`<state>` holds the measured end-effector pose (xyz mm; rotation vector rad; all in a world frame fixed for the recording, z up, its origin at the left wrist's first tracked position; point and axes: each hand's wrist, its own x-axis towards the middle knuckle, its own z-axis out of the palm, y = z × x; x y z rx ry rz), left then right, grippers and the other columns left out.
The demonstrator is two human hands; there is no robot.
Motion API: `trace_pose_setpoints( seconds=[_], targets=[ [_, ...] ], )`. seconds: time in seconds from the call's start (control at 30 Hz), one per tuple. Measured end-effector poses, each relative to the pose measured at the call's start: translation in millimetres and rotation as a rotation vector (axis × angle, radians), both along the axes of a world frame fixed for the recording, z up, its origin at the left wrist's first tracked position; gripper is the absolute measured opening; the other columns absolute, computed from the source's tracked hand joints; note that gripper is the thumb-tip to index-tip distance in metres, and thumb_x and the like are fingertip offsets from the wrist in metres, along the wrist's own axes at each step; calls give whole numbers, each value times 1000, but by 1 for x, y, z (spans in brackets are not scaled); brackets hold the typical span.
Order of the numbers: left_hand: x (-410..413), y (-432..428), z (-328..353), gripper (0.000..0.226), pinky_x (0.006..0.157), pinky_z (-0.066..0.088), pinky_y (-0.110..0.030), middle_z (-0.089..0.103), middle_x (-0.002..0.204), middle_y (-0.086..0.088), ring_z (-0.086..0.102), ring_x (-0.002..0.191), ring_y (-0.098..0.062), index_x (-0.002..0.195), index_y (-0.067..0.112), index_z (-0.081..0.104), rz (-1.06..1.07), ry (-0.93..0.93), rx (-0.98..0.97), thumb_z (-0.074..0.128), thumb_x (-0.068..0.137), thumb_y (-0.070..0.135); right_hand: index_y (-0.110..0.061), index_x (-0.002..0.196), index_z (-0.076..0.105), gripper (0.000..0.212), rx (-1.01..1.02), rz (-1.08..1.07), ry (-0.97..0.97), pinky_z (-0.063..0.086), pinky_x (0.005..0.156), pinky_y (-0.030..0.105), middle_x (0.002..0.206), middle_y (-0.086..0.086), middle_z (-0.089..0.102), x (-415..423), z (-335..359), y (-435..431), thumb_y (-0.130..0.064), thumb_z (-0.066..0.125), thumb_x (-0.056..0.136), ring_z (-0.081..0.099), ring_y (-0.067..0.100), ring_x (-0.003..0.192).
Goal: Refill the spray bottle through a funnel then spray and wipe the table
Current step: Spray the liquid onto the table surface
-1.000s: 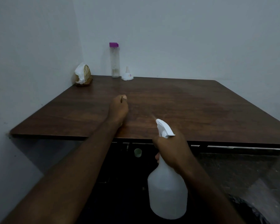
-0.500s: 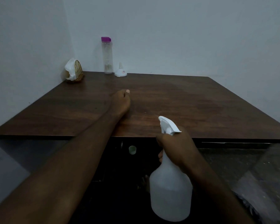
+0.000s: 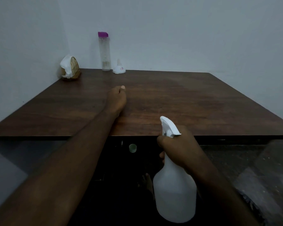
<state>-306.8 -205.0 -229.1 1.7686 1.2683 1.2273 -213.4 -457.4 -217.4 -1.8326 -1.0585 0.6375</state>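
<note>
Far off to the left of the left hand, in the corner where the two walls meet, sits a wicker napkin holder (image 3: 73, 69) with white tissue (image 3: 66, 65) bulging out of it. Moving right along the back edge, a tall clear bottle (image 3: 104, 53) with a purple cap (image 3: 103, 34) stands upright beyond the left hand, and just beside it on its right is the white funnel (image 3: 119, 68), resting wide mouth down with its spout up and a small label on its side. Now the left hand (image 3: 117, 98) – it rests on the dark wooden table (image 3: 194, 98) with the forearm stretched across the near edge, thumb tip showing at the top and the fingers tucked out of sight beneath, so I cannot tell whether it is closed on anything. Below and between the two hands, under the tabletop in the dark, there is a small pale green round thing (image 3: 132, 147), too dim to name. Then the white spray bottle (image 3: 175, 190) – held in the air just in front of the table's near edge, its body below the tabletop and its trigger head (image 3: 169, 126) rising above that edge, nozzle aimed forward over the wood. The right hand (image 3: 178, 147) grips it round the neck, fingers wrapped under the trigger head. To the right of that hand, the tabletop runs out to its far corner against the pale wall (image 3: 203, 38).
</note>
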Motion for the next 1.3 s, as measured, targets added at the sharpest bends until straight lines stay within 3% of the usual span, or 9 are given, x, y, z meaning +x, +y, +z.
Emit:
trace_pose_setpoints(
  seconds=[0.17,0.27,0.37,0.47,0.57,0.83,0.97,1.1,1.3],
  targets=[
    [-1,-2,0,35,61,35,-27,54,78,0,49,73,-14,87,10,60,1,41,34,36,102,31,10,87,59,24,-27,-14,18,47,55,37,58,19,56,1,-3,2,-8,56,72,59,28,56],
    [0,-2,-1,34,61,36,-27,56,81,0,49,74,-13,91,9,61,-2,38,29,37,102,29,9,89,59,23,-16,9,16,51,55,38,68,28,63,0,-2,-1,-8,57,74,63,30,54],
    [0,-1,-2,27,64,38,-25,57,82,3,50,74,-10,91,16,59,-5,27,15,37,102,29,7,89,59,24,-6,13,-28,53,57,41,69,24,64,-2,-4,-1,-10,58,73,69,42,70],
    [-1,1,-3,24,75,41,-26,64,95,-2,58,88,-15,97,17,64,-11,4,43,41,101,24,7,87,60,26,-37,-16,-5,49,56,38,64,17,60,-1,-6,0,-12,58,69,68,39,65],
    [-3,2,-4,24,87,43,-25,67,107,-3,60,100,-15,111,13,66,-3,1,55,47,98,20,5,87,61,20,-27,-9,-1,57,59,47,72,25,67,0,-5,-3,-9,58,74,70,40,68],
    [-5,-2,-7,25,62,49,-26,67,67,-3,63,61,-11,71,12,61,-84,-76,67,62,92,26,8,85,60,21,16,-17,-27,53,56,44,69,23,64,-1,-6,-1,-9,59,73,68,45,76],
    [-3,-6,-5,36,59,49,-25,67,68,-4,61,55,-8,69,7,59,-99,-79,64,59,94,33,10,89,56,28,41,28,-37,56,61,54,78,29,63,-3,-6,-3,-12,61,71,66,45,71],
    [-4,-8,-3,34,62,50,-29,66,71,-1,60,59,-10,68,16,57,-104,-102,35,52,97,33,7,73,51,17,50,-24,-72,44,52,37,58,15,53,-2,-10,-1,-7,60,72,54,36,56],
    [-3,-11,0,32,61,49,-27,65,74,-2,59,63,-10,79,8,63,-107,-84,8,49,99,28,-1,67,47,15,62,-3,-44,43,53,34,60,14,51,-1,-13,0,-7,60,72,53,25,56]
  ],
)
